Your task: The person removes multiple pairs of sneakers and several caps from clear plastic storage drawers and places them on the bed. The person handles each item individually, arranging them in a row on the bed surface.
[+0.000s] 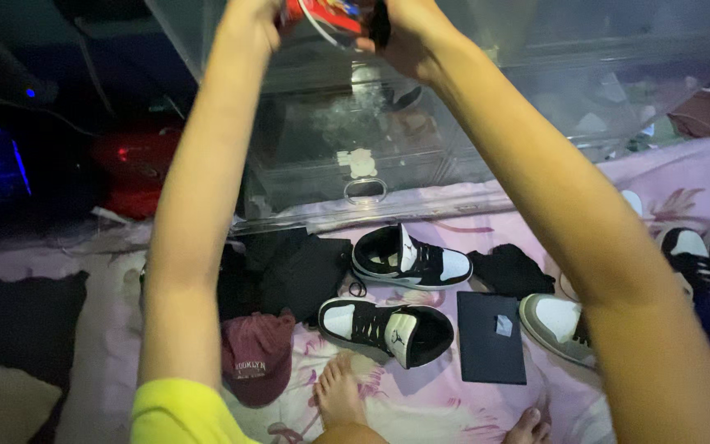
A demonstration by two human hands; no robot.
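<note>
Both hands, left hand (248,20) and right hand (408,37), grip a red shoe (330,16) raised before the clear plastic storage boxes (355,140). Below lie black-and-white sneakers (396,292), a maroon cap (256,353) and a flat black rectangular card (491,337) on the floral pink sheet (421,403).

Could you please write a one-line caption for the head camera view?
Both hands, left and right, hold a red object above clear stacked boxes, with black-and-white sneakers below.

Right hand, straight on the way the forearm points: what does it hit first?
Probably the red shoe that the right hand already grips together with the left hand. Beyond that, the clear plastic box lies behind, though depth is unclear.
</note>
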